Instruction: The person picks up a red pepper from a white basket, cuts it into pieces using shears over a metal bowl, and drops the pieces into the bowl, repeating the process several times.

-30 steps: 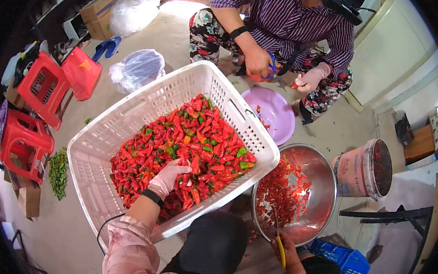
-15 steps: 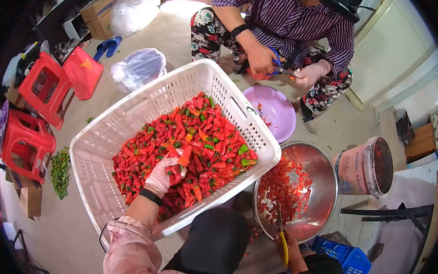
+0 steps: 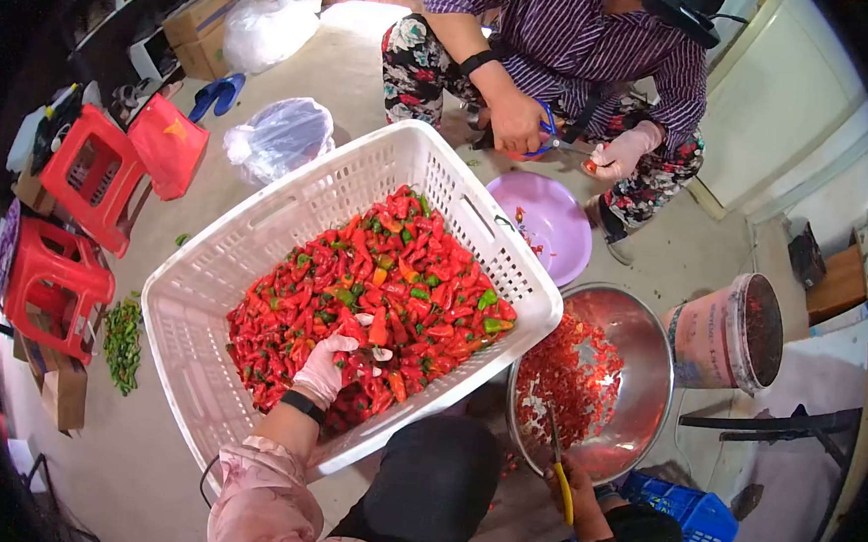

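Note:
My gloved left hand [image 3: 327, 366] is among the red peppers [image 3: 394, 269] in the white basket [image 3: 185, 365]. Its fingers curl round peppers near the basket's front side. At the lower right, my right hand [image 3: 572, 483] grips yellow-handled scissors [image 3: 564, 488], whose blades point into the steel bowl [image 3: 651, 384]. Chopped red pepper [image 3: 572, 364] with pale bits lies in that bowl. A few green and orange peppers show among the red ones.
Opposite, a person [image 3: 586, 62] holds blue scissors [image 3: 545, 134] above a purple basin [image 3: 562, 214]. A bucket [image 3: 704, 332] and blue crate [image 3: 702, 526] are on the right. Red stools [image 3: 56, 283], a clear bag [image 3: 281, 137] and green peppers [image 3: 121, 346] are on the left.
My left hand has shifted slightly, and the peppers at its fingertips lie lower. My right hand has barely moved. The co-worker's gloved hand has moved a little away from the blue scissors.

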Available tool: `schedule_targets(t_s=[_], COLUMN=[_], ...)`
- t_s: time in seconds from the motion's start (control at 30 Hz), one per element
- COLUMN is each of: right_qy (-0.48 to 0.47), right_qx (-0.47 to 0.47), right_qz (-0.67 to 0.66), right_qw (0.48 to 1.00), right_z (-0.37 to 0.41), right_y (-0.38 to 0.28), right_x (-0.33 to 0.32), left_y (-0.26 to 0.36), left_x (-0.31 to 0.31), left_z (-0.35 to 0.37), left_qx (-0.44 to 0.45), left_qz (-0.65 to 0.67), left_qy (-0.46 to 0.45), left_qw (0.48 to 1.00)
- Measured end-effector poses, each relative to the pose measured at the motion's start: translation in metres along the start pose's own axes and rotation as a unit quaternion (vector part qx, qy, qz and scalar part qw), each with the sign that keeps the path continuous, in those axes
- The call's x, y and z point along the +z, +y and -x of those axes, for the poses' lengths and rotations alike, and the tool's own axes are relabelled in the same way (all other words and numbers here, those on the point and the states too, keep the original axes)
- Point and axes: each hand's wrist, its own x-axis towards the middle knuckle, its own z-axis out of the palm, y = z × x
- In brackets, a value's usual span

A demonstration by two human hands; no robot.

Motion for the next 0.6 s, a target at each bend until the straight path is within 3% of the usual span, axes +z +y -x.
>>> schedule_targets(t_s=[0.23, 0.37, 0.5, 0.6], right_qy=[0.002, 0.005, 0.009, 0.022], right_qx=[-0.017, -0.038, -0.053, -0.046], right_qz=[-0.057, -0.050, -0.046, -0.115], right_qw=[0.998, 0.998, 0.997, 0.992], right_z=[0.006, 0.002, 0.004, 0.014], right_y=[-0.024, -0.007, 0.002, -0.014], right_x=[0.009, 0.005, 0.003, 0.005], left_y=[-0.003, -0.001, 0.011, 0.024], left_x=[-0.005, -0.007, 0.015, 0.045], left_z=[-0.003, -0.009, 0.007, 0.022], left_qx=[0.037, 0.076, 0.097, 0.132], left_qz=[0.055, -0.002, -0.012, -0.029], left_qy=[-0.003, -0.020, -0.021, -0.014], left_qw=[0.998, 0.997, 0.995, 0.991])
